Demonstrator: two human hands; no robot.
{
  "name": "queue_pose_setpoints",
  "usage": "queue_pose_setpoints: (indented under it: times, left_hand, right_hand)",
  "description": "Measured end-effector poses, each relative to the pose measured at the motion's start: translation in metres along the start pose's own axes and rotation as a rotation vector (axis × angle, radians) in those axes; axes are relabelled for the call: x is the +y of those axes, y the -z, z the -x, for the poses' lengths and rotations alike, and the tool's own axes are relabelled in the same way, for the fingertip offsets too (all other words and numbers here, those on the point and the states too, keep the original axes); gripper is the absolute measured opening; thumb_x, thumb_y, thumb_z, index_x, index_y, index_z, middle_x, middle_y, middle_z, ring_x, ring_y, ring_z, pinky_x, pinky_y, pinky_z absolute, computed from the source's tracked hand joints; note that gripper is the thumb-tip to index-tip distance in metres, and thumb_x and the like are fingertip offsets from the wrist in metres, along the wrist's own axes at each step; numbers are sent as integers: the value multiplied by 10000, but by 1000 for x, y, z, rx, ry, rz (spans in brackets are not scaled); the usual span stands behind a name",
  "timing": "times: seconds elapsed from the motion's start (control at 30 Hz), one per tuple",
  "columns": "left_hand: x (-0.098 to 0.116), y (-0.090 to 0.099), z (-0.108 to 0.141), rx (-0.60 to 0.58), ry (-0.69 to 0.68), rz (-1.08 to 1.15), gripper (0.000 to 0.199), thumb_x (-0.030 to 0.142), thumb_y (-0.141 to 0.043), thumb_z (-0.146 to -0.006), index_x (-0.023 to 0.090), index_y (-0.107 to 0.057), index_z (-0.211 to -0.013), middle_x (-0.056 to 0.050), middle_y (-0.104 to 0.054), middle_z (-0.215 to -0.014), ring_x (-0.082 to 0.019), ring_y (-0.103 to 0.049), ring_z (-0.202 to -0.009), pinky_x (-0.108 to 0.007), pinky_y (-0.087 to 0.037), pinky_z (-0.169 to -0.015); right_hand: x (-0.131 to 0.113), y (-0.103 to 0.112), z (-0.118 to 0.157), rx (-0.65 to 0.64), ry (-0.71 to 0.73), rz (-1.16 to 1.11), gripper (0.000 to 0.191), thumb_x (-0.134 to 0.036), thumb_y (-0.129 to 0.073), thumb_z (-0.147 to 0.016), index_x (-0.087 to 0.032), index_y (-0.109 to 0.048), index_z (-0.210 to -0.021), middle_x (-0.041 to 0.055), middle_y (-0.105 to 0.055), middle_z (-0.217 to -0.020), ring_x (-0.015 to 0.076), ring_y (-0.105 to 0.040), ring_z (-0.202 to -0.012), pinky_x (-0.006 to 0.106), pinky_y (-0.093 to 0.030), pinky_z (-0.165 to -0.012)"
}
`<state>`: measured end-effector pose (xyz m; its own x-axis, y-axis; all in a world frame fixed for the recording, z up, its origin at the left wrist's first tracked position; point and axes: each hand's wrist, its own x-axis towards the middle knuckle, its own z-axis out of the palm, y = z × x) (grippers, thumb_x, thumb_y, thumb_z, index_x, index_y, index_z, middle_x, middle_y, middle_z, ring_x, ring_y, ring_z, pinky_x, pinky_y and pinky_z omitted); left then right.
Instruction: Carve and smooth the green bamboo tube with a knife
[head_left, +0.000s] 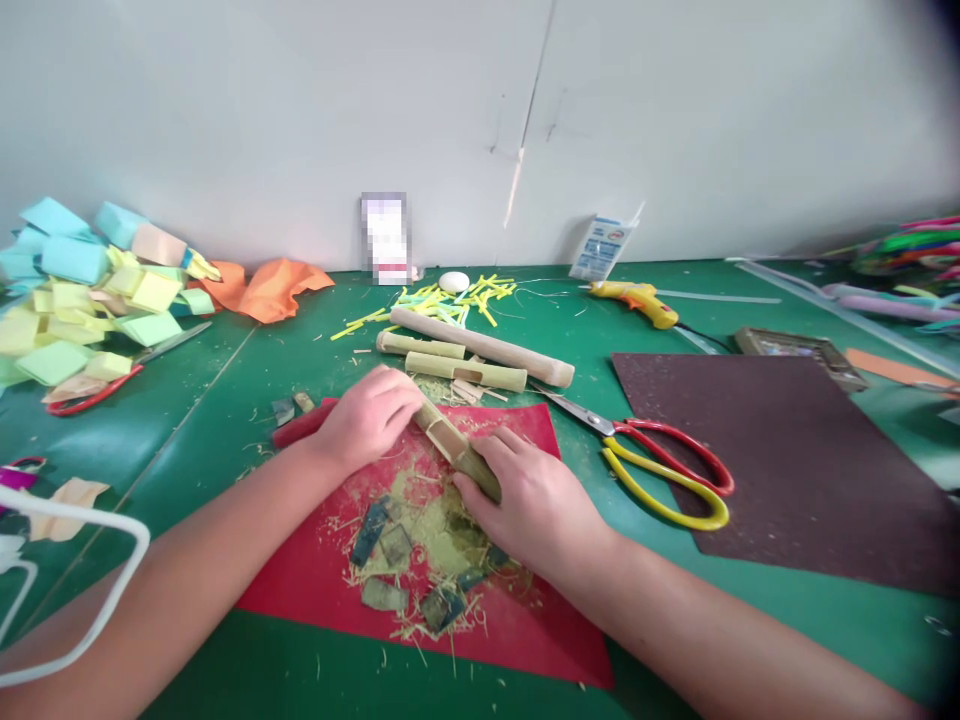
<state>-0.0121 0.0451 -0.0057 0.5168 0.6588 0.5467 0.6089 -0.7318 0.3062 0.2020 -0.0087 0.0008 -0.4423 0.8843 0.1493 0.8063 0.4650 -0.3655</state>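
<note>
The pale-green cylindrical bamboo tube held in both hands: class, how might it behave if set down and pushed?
The tube looks straight, so it is probably stiff. Its rounded sides may let it roll, perhaps unevenly because of the rectangular cut-out. The hollow visible there suggests it is light for its size.

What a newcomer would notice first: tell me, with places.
Probably the notched tube, held by the left hand and right hand at the centre, over a red sheet strewn with shavings. Next, the scissors with red and yellow handles, right of that sheet. Then the heap of pastel pieces at far left.
</note>
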Motion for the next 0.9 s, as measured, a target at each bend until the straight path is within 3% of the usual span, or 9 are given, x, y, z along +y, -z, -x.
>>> queue_pose_setpoints:
  times: [0.17, 0.3, 0.43, 0.8, 0.9]
  left_hand:
    - [-1, 3, 0, -65, -27, -10, 161, 171, -482, -905, 165, -642, -897, -75, -660, -940, -175, -567, -903, -330, -448, -858]
    - [-2, 3, 0, 11, -10, -53, 171, 173, -480, -906, 161, -643, -855, -72, -656, -895, -179, -563, -873, -342, -453, -835]
    - [1, 1, 0, -42, -55, -36, 166, 164, -480, -909, 153, -637, -854, -69, -654, -912, -174, -564, -880, -332, -459, -835]
    - [12, 0, 2, 7, -37, -78, 170, 155, -484, -906, 143, -633, -825, -72, -649, -860, -171, -567, -849, -323, -464, -808]
    - [11, 1, 2, -53, -60, -75, 157, 154, -491, -902, 146, -636, -843, -70, -651, -880, -172, -568, -865, -326, -463, -819]
  right_hand:
    - [0, 0, -1, -3, 0, 8, 150, -318, -488, -855, -179, -541, -835, 35, -573, -857, 157, -562, -718, 270, -378, -592]
    - [1, 0, 0, 5, 7, 11, 161, -328, -478, -860, -180, -541, -842, 35, -570, -859, 158, -560, -719, 271, -372, -593]
    - [1, -1, 0, 7, 8, 21, 151, -323, -491, -849, -180, -536, -831, 31, -568, -848, 153, -555, -702, 269, -360, -584]
    - [1, -3, 0, 10, 13, 10, 159, -325, -487, -846, -178, -531, -808, 30, -557, -816, 142, -533, -673, 263, -346, -566]
    - [0, -2, 0, 2, 14, 12, 147, -315, -494, -837, -176, -533, -809, 30, -557, -812, 142, -530, -669, 262, -343, -561]
